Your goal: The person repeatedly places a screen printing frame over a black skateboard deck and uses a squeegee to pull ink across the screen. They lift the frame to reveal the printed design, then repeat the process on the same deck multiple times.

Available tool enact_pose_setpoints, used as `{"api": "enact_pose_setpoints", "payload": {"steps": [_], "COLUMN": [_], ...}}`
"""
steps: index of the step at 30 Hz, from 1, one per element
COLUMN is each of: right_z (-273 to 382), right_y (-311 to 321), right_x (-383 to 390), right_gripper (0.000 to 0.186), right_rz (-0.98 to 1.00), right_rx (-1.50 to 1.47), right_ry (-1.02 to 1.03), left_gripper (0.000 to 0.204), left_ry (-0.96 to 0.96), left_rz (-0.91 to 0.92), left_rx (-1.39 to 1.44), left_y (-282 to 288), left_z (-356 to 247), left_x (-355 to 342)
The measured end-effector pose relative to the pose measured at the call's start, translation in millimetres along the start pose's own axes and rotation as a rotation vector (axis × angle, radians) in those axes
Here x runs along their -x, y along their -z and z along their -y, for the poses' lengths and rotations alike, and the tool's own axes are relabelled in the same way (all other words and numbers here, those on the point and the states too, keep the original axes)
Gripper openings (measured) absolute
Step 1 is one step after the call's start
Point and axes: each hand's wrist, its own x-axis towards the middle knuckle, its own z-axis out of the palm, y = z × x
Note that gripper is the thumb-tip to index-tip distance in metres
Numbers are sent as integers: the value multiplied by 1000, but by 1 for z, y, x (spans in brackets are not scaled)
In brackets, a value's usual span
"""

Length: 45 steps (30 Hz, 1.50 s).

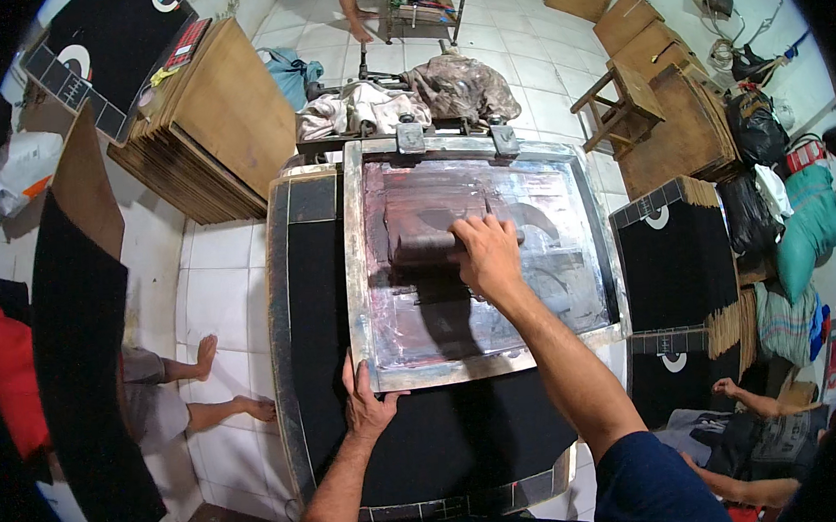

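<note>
A screen-printing frame with a pale, ink-stained wooden border lies over a board covered in black cloth. My left hand grips its near left corner, fingers up along the side and thumb along the front edge. Inside the frame, my right hand is closed over a dark squeegee, which stands across the mesh. The mesh is smeared with purple, grey and white ink, and a dark curved shape shows right of my hand. Two metal clamps hold the frame's far edge.
Crumpled rags lie beyond the clamps. Stacked boards stand at left, and black-covered boards at right. A wooden stool is at far right. Other people's bare feet show at left, and another person's arms at lower right.
</note>
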Motion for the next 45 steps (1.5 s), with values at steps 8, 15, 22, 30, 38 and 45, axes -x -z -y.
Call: {"api": "enact_pose_setpoints", "payload": {"steps": [8, 15, 22, 30, 38, 45], "right_z": [-31, -47, 3, 36, 63, 64], "right_y": [-22, -34, -28, 4, 116, 233], "right_x": [-62, -123, 19, 89, 111, 9], "right_gripper": [38, 38, 28, 41, 40, 32], "right_rz": [103, 24, -143, -395, -780, -842], "right_rx": [32, 13, -94, -81, -64, -14], "right_ry": [12, -38, -30, -81, -62, -49], "left_gripper": [95, 92, 93, 98, 112, 114], "left_ry": [21, 36, 52, 14, 41, 182], "left_rz": [33, 44, 34, 9, -308, -334], "left_rx": [-33, -46, -23, 34, 396, 536], "left_y": [-2, -1, 1, 8, 75, 145], "left_z": [1, 0, -5, -9, -95, -161], "left_x": [6, 6, 3, -3, -102, -207]}}
